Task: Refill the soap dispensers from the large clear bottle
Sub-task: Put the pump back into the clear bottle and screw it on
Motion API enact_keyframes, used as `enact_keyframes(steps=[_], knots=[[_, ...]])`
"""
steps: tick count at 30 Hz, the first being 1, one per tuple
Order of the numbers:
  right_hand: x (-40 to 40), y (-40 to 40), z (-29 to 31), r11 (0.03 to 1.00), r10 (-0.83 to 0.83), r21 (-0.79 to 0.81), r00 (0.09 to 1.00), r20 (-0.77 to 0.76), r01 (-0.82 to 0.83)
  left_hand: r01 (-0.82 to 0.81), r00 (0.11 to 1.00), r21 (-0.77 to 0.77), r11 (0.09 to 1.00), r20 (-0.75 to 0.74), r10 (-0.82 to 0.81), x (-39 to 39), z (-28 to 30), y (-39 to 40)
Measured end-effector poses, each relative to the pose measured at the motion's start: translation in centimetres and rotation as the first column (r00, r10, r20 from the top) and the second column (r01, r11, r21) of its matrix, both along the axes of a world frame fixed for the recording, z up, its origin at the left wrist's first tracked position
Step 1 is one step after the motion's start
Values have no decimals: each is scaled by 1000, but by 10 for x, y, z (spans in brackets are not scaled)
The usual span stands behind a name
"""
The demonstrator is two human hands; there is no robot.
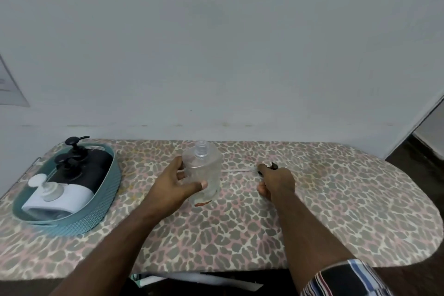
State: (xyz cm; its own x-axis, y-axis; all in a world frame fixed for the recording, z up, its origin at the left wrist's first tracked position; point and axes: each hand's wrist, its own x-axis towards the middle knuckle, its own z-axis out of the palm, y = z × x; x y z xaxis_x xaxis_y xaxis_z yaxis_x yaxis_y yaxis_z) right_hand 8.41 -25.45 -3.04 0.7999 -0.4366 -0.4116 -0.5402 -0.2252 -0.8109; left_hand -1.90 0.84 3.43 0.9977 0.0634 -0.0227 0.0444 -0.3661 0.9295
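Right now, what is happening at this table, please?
A person stands at a table with a leopard-print cover. The left hand holds a clear bottle upright on the table, with its neck open and no cap on it. The right hand holds a black pump head whose long tube lies beside the bottle. Three soap dispensers, two black and one white, lie in a teal basket to the left.

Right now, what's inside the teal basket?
In the teal basket lie two black dispensers and a white dispenser, pumps on. Their lower ends and the basket floor are hidden.
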Motion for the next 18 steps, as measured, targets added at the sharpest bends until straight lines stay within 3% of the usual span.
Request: enact_keyframes(steps=[7,13,18], knots=[[3,1,6,970,-60,233,997,-37,67,29,1000,12,999,-1,-29,1,-2,4],[11,0,13,983,-52,172,998,-47,59,31,999,10,999,11,-31,-1,-4,2],[12,3,17,871,-225,448,974,5,199,42,999,-8,999,7,-42,-3,-1,1]])
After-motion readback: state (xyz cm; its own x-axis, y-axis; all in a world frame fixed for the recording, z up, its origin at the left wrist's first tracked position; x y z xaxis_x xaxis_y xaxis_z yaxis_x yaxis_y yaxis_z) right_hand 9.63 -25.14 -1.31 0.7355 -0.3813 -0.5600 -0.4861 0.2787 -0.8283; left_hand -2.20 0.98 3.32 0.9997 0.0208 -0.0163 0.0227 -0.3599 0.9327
